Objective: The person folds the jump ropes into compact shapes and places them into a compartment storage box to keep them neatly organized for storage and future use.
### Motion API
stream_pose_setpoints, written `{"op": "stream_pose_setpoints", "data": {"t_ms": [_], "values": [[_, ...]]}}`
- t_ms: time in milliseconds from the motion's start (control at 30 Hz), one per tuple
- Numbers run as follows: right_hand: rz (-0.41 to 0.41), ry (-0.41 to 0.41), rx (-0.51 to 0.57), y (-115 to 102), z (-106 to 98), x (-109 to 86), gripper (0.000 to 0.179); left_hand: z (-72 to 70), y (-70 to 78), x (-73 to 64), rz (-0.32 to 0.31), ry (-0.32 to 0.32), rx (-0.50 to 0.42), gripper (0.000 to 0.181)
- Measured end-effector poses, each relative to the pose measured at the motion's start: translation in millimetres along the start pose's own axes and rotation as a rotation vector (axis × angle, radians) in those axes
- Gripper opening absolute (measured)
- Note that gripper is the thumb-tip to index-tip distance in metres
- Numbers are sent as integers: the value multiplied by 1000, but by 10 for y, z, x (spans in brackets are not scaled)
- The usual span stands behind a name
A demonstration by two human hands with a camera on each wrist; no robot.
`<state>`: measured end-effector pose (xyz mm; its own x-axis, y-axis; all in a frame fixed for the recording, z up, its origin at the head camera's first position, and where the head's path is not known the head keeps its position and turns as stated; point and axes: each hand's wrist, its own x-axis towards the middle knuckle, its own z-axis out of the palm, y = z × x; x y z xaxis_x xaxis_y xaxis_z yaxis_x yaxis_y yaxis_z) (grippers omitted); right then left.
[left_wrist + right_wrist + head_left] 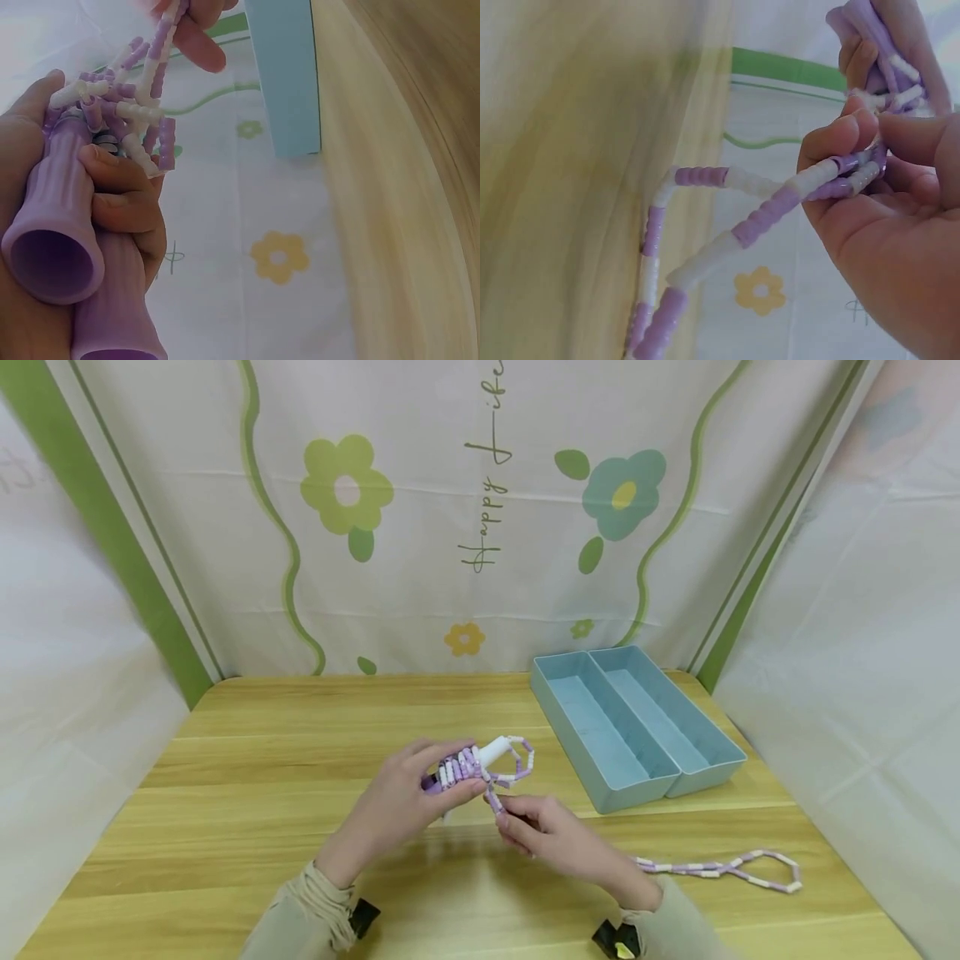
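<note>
Gripping flared lilac plastic handles (pixel 64 184) in left hand (pixel 401 792), pinching purple-and-white beaded rope (pixel 767 214) in right hand (pixel 561 837); apparently wrapping, next needing tension.

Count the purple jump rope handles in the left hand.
2 show in the left wrist view, both gripped by the left hand: the front handle, and the rear handle partly behind it. Another could be hidden.
</note>
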<state>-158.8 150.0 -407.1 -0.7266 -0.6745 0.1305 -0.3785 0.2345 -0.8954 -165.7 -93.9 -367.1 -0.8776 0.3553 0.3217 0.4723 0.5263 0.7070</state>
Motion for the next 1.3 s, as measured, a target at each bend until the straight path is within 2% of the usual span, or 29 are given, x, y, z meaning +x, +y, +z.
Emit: {"op": "stream_pose_setpoints", "data": {"t_ms": [167,300,433,667,967,1133,1300], "values": [[0,-4,-56,-136,55,-16,21,21,4,1,26,-6,-12,55],[31,-2,-78,-193,78,-24,18,35,1,2,51,2,-9,56],[58,-2,-116,-204,95,-36,15,53,-1,2,72,0,11,56],[67,2,-146,-211,105,-42,19,64,20,14,61,-20,22,57],[61,21,-190,-252,100,-45,20,64,41,48,106,-34,37,58],[68,18,-184,-297,97,-67,11,44,46,67,130,-16,71,57],[90,0,-184,-345,107,-103,37,-1,37,86,158,-8,127,56]]}}
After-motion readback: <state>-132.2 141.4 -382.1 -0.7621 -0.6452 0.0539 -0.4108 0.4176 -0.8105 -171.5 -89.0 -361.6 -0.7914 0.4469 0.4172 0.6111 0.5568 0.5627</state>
